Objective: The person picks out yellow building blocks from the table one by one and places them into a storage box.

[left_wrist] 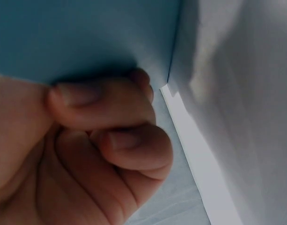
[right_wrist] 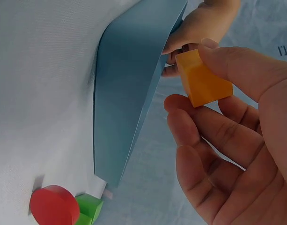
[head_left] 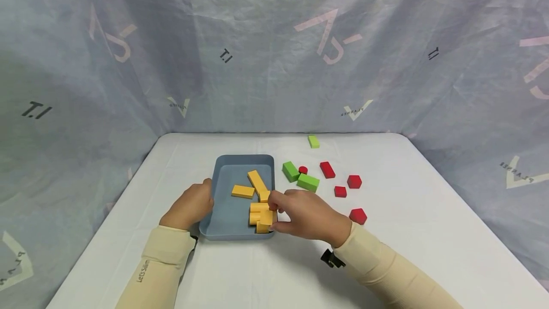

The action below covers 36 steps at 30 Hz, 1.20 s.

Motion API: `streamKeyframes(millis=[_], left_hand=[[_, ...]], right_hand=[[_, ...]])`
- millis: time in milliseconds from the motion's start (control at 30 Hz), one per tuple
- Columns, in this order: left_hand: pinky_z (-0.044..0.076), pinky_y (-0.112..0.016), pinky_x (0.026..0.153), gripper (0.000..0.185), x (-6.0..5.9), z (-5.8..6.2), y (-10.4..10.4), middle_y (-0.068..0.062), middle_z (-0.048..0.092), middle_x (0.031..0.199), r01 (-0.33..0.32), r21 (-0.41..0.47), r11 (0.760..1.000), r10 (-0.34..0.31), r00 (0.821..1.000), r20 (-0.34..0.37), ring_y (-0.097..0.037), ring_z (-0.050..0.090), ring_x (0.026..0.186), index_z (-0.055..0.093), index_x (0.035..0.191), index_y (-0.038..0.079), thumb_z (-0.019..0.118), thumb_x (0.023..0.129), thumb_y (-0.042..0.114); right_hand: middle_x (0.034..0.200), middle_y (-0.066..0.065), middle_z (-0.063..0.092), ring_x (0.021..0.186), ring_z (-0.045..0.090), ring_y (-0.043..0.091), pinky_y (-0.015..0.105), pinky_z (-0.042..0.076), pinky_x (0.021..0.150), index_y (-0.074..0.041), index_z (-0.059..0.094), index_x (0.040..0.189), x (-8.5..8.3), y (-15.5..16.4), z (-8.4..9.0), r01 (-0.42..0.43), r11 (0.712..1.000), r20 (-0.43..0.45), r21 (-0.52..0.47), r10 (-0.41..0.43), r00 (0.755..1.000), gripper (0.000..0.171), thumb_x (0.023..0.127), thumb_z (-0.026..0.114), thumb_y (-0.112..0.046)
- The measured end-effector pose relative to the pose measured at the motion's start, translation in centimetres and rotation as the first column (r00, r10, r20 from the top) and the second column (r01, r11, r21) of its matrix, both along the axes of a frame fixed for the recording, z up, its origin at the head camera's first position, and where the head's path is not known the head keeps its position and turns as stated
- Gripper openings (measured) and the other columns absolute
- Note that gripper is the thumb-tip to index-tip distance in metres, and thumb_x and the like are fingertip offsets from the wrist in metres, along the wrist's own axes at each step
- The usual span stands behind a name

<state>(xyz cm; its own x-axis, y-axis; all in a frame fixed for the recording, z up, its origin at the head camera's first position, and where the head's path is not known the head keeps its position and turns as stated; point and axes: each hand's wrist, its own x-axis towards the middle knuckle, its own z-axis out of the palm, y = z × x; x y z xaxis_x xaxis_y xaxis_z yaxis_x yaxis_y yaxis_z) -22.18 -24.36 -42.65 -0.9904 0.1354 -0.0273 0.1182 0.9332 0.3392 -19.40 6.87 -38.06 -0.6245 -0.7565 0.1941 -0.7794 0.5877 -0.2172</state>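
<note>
A white table (head_left: pixel 429 232) stands inside grey-blue printed drapes (head_left: pixel 86 85). At the left, the left hand (head_left: pixel 190 206) curls its fingers (left_wrist: pixel 110 105) round the near left rim of a blue tray (head_left: pixel 227 213) and grips it. Inside the tray lie several yellow blocks: a flat one (head_left: pixel 243 191), a long one (head_left: pixel 257 181) angled beside it, and a cluster (head_left: pixel 259 212) against the right wall. The right hand (head_left: pixel 306 213) reaches over that right wall, half closed, pinching a yellow cube (right_wrist: pixel 204 79) between thumb and fingertips just at the cluster; the wrist view shows the cube clear of the palm. Right of the tray, near the hand, sit two green blocks (head_left: pixel 300 178) with a small red cylinder (head_left: pixel 303 169) between them, then scattered red blocks (head_left: pixel 347 187) farther right. One more green block (head_left: pixel 314 141) lies alone toward the back edge.
</note>
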Motion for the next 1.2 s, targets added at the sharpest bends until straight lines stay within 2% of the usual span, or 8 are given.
streamKeyframes(millis=[133, 300, 567, 933, 1200], left_hand=[[0.054, -0.038, 0.067, 0.044, 0.1, 0.0, 0.1, -0.028, 0.07, 0.109, 0.002, 0.006, 1.0, -0.002, 1.0, -0.001, -0.022, 0.062, 0.08, 0.045, 0.138, -0.018, 0.054, 0.099, 0.001], [0.055, -0.039, 0.069, 0.047, 0.3, 0.2, 0.1, -0.03, 0.069, 0.113, -0.004, 0.006, 1.0, 0.004, 1.0, -0.004, -0.022, 0.064, 0.083, 0.043, 0.14, -0.018, 0.054, 0.099, 0.001], [0.055, -0.041, 0.07, 0.047, 0.4, 0.2, 0.1, -0.03, 0.069, 0.112, -0.004, 0.002, 1.0, 0.005, 1.0, -0.015, -0.023, 0.064, 0.084, 0.043, 0.14, -0.018, 0.053, 0.099, 0.0], [0.055, -0.04, 0.072, 0.047, 0.2, 0.1, 0.3, -0.028, 0.069, 0.113, -0.02, -0.001, 1.0, 0.02, 1.0, 0.013, -0.022, 0.064, 0.084, 0.042, 0.142, -0.017, 0.053, 0.1, 0.001], [0.055, -0.04, 0.07, 0.043, 0.0, 0.1, 0.2, -0.024, 0.07, 0.105, -0.021, -0.005, 1.0, 0.021, 1.0, 0.007, -0.021, 0.062, 0.081, 0.045, 0.139, -0.016, 0.053, 0.1, 0.002]], right_hand=[[0.086, -0.013, 0.069, 0.079, 0.064, 0.009, 0.018, 0.051, 0.068, -0.026, 0.063, 0.101, -0.1, -0.2, 0.0, -0.022, 1.0, -0.009, -0.01, 0.022, 1.0, 0.03, 0.086, 0.085, -0.038], [0.074, -0.02, 0.058, 0.074, 0.052, 0.004, 0.019, 0.047, 0.064, -0.03, 0.068, 0.083, -0.3, -0.5, -0.2, -0.063, 0.998, -0.045, -0.028, 0.061, 0.997, 0.016, 0.089, 0.082, -0.036], [0.077, -0.015, 0.065, 0.079, 0.052, 0.004, 0.017, 0.047, 0.067, -0.028, 0.071, 0.082, -0.5, -0.8, -0.5, -0.09, 0.995, -0.084, -0.031, 0.087, 0.993, 0.016, 0.088, 0.082, -0.037], [0.074, -0.019, 0.06, 0.076, 0.051, 0.003, 0.016, 0.045, 0.064, -0.029, 0.069, 0.078, -1.0, -1.9, -0.7, -0.087, 0.996, -0.09, 0.002, 0.087, 0.992, 0.019, 0.089, 0.081, -0.038], [0.07, -0.019, 0.056, 0.075, 0.051, 0.002, 0.016, 0.044, 0.063, -0.03, 0.066, 0.075, -1.5, -2.7, -1.2, -0.078, 0.997, -0.106, 0.029, 0.081, 0.991, 0.022, 0.089, 0.08, -0.041]])
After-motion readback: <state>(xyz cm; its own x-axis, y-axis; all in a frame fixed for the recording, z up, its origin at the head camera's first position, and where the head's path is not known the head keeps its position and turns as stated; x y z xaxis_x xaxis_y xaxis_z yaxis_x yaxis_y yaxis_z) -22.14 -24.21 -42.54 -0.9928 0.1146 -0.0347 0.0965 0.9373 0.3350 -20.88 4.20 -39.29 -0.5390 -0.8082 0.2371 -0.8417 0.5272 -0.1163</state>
